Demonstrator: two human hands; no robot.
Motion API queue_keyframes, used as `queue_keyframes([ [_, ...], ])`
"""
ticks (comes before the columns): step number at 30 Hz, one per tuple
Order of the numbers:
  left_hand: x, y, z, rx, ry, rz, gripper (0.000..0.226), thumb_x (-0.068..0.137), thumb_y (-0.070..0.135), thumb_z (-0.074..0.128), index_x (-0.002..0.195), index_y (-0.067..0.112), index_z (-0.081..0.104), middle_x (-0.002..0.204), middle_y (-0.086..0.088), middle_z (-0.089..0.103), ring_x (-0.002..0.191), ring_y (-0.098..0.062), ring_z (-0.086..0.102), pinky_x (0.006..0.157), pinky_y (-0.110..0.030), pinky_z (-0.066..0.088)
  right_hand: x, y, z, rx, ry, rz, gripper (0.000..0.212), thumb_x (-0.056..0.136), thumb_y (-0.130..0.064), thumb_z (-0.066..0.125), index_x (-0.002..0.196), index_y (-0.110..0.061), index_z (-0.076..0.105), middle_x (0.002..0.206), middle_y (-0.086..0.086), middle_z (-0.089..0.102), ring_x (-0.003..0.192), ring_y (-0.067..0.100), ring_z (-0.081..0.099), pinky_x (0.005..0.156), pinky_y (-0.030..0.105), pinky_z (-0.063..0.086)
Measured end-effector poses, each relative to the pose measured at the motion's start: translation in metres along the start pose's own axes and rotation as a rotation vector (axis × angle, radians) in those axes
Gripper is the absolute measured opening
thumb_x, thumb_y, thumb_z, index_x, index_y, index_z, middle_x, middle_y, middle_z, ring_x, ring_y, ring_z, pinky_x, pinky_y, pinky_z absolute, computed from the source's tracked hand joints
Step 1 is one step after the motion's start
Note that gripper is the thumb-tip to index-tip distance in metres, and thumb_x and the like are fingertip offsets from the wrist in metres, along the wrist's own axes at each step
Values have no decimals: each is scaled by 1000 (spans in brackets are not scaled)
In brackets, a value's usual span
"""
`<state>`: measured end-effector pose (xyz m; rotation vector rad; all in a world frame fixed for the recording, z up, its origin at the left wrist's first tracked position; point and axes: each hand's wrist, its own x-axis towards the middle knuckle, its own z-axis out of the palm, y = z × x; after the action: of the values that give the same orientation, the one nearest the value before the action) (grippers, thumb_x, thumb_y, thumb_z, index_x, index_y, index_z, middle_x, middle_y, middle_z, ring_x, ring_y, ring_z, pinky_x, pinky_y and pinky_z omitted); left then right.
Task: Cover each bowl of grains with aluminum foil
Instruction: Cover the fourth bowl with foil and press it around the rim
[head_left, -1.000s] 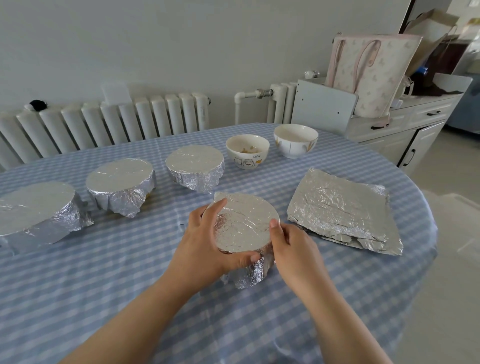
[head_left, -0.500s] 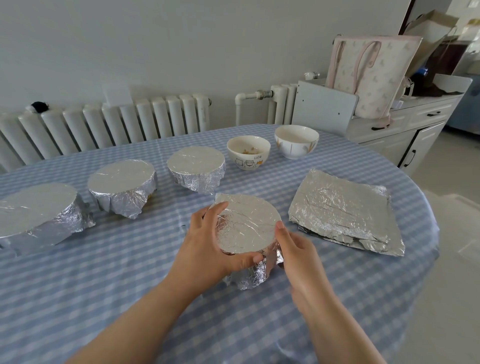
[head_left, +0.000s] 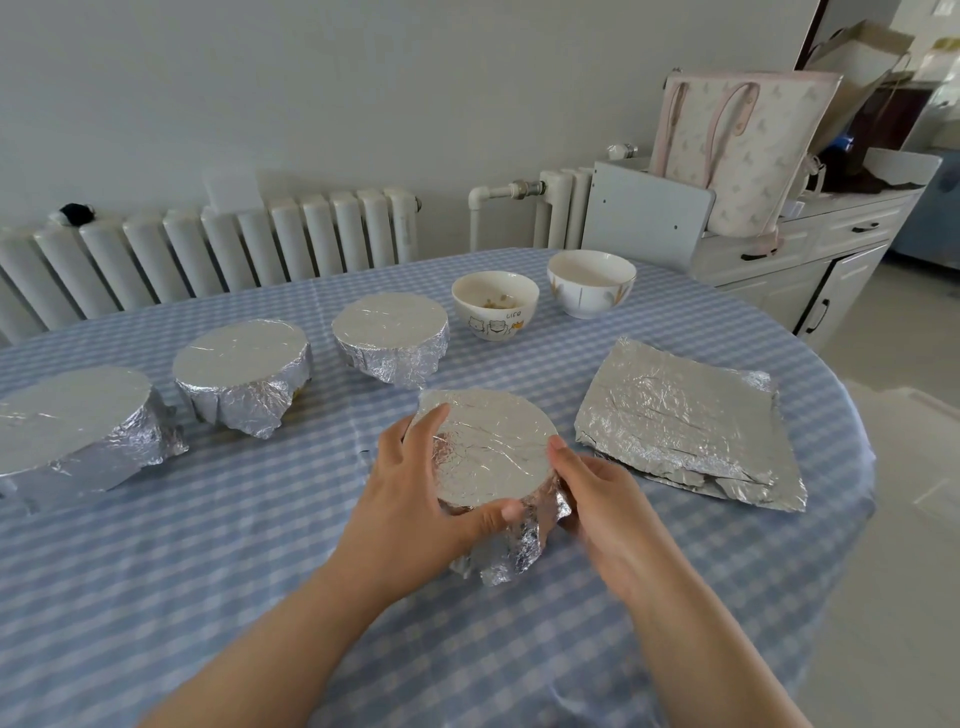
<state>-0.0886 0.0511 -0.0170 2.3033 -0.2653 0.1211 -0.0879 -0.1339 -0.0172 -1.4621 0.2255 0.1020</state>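
Note:
A foil-wrapped bowl (head_left: 496, 447) stands on the table in front of me. My left hand (head_left: 415, 499) grips its left side, thumb curled round the near rim. My right hand (head_left: 597, 493) presses the foil against the bowl's right side, fingers wrapped round it. Three more foil-covered bowls (head_left: 390, 343) (head_left: 241, 371) (head_left: 70, 421) stand in a row to the left. Two uncovered bowls sit behind: one with cat drawings (head_left: 494, 304) holding a few grains, and a white one (head_left: 591, 283). A stack of foil sheets (head_left: 685, 421) lies flat at the right.
The round table has a blue checked cloth (head_left: 260, 571). White radiators (head_left: 218, 249) line the wall behind. A white cabinet (head_left: 810, 260) with a patterned tote bag (head_left: 743, 150) stands at the back right, beyond the table's edge.
My right hand has slid down from the rim onto the bowl's right side, pressing the foil in. The left hand keeps its hold.

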Motion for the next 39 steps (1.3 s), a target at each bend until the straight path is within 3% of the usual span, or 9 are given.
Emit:
queue_keyframes([
  [7, -7, 8, -11, 226, -17, -2, 120, 53, 99, 37, 150, 39, 0, 157, 19, -21, 144, -24, 26, 106, -45, 37, 15, -12, -12, -89, -44, 46, 39, 97, -36, 53, 110, 0, 63, 97, 19, 72, 86, 28, 66, 87, 47, 52],
  [15, 2, -3, -15, 276, -80, -40, 131, 43, 104, 34, 151, 38, 1, 155, 11, 24, 140, -18, 25, 113, -42, 28, 6, 10, -6, 125, 5, 44, 61, 85, -65, 46, 119, -18, 62, 120, 5, 68, 119, 24, 60, 109, 52, 37],
  [18, 3, -5, -14, 292, -73, -32, 134, 42, 105, 30, 153, 34, 5, 162, 8, 7, 149, -17, 3, 120, -45, 16, 1, 21, -3, 48, 19, -24, 83, 67, -80, 54, 113, -11, 58, 110, 9, 69, 106, 24, 63, 100, 45, 44],
  [21, 5, -6, -12, 304, -60, 28, 138, 43, 105, 29, 154, 27, 7, 161, 10, -20, 145, -7, -24, 122, -41, 1, -3, 25, -2, -43, 43, -114, 62, 71, -69, 47, 94, -12, 54, 80, 0, 59, 78, 15, 57, 75, 32, 44],
  [23, 8, -9, -11, 234, -42, 82, 138, 43, 105, 34, 153, 24, 16, 163, 11, -3, 146, -2, -17, 123, -41, 6, -4, 25, -5, -104, 31, -158, 66, 68, -72, 51, 102, -16, 57, 89, -7, 66, 81, 5, 64, 75, 26, 48],
  [26, 10, -13, -10, 84, -44, 84, 134, 42, 100, 51, 151, 28, 21, 157, 14, 19, 147, -5, 10, 119, -38, 22, -3, 27, -9, -196, 15, -211, 82, 57, -85, 61, 109, -21, 60, 101, -5, 72, 95, 8, 68, 86, 36, 54],
  [29, 10, -13, -9, -30, -60, 77, 133, 38, 95, 61, 149, 32, 23, 149, 19, 24, 136, -1, 30, 111, -27, 31, -3, 28, -12, -158, 12, -240, 61, 69, -64, 63, 108, -18, 61, 102, -2, 73, 97, 10, 69, 88, 37, 54],
  [32, 10, -13, -7, -93, -56, 75, 133, 36, 92, 65, 148, 32, 25, 144, 20, 26, 132, 2, 34, 109, -22, 30, -5, 29, -8, -77, 38, -253, 47, 73, -48, 61, 106, -17, 56, 99, -2, 71, 92, 4, 68, 81, 26, 54],
  [39, 11, -15, -3, -154, -32, 69, 130, 35, 91, 67, 146, 33, 30, 141, 19, 31, 129, 6, 36, 104, -12, 28, -6, 31, 7, 8, 196, -166, 24, 92, -35, 54, 98, -11, 55, 90, 6, 69, 84, 17, 67, 79, 38, 54],
])
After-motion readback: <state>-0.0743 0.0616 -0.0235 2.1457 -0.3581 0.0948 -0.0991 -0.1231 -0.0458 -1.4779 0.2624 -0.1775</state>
